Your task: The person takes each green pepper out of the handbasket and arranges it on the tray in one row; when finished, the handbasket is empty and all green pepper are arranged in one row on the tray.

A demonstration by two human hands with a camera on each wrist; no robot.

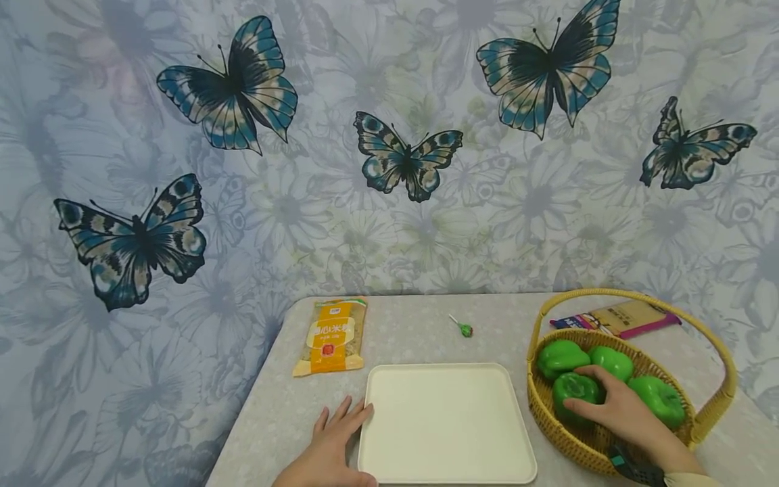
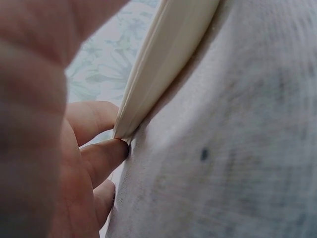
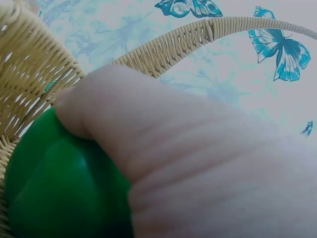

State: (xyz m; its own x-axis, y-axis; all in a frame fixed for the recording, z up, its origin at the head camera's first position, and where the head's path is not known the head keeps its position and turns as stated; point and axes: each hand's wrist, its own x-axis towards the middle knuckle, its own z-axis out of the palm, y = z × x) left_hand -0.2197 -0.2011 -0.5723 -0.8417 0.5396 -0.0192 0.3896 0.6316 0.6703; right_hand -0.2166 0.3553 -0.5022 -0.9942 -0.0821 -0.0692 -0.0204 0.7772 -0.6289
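Observation:
A cream rectangular tray point(image 1: 447, 423) lies flat on the table. My left hand point(image 1: 331, 446) rests at its left side, spread fingers touching the rim; the left wrist view shows fingertips point(image 2: 106, 153) against the tray's edge point(image 2: 166, 64). In the wicker basket point(image 1: 562, 436) at the right, my right hand point(image 1: 617, 412) holds the front green bell pepper point(image 1: 572, 392) between thumb and fingers. That bell pepper point(image 3: 64, 183) fills the lower left of the right wrist view, partly covered by the thumb point(image 3: 99, 99). Several other green bell peppers point(image 1: 657, 400) sit around it.
The basket's tall arched handle point(image 1: 721, 352) rises over the peppers. A yellow grain packet point(image 1: 331, 338) lies at the back left, a small green lollipop-like item point(image 1: 465, 330) at the back middle. Behind the basket is a purple-edged packet point(image 1: 633, 319). A butterfly-patterned wall point(image 1: 341, 257) stands behind the table.

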